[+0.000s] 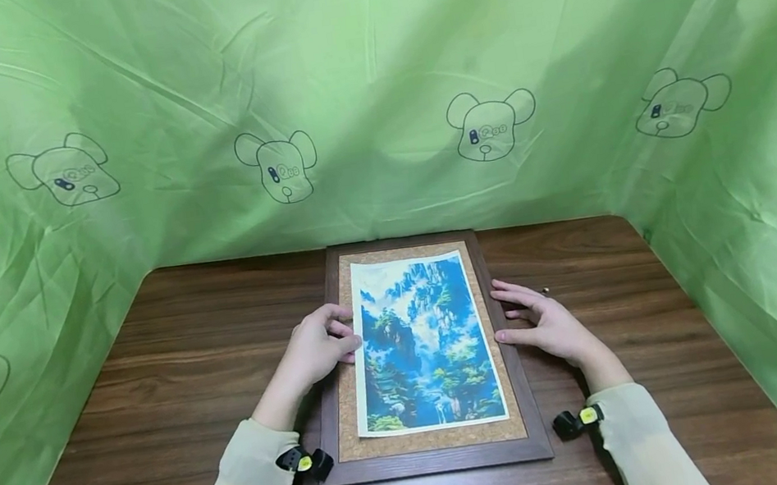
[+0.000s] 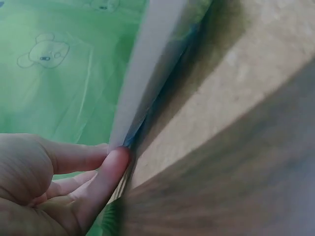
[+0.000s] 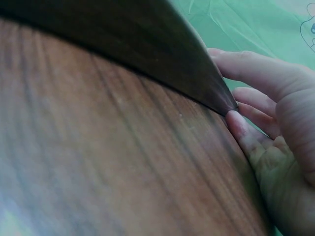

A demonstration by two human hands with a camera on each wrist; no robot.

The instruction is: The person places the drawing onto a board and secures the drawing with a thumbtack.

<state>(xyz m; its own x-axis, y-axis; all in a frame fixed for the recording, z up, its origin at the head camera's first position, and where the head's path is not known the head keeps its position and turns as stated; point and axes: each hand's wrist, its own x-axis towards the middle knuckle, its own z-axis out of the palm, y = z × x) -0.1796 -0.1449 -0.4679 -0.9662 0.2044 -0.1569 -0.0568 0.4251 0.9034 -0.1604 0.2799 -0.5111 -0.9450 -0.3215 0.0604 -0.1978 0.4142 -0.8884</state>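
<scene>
A picture print (image 1: 425,345) of blue mountains, waterfalls and green trees lies over a framed cork board (image 1: 453,436). My left hand (image 1: 320,341) is at the print's left edge. In the left wrist view, thumb and index finger pinch the paper's edge (image 2: 147,78), which stands up off the cork. On the other side, my right hand (image 1: 549,325) touches the outer right edge of the board's dark wooden frame (image 1: 524,389). Its fingers are spread along that side, and the right wrist view shows the fingertips (image 3: 236,123) against the frame's edge.
The board lies on a dark brown wooden table (image 1: 178,388), its far end by the table's back edge. Green cloth (image 1: 364,72) with printed bear heads hangs behind and on both sides. A tiny dark object (image 1: 546,290) lies beside the right hand.
</scene>
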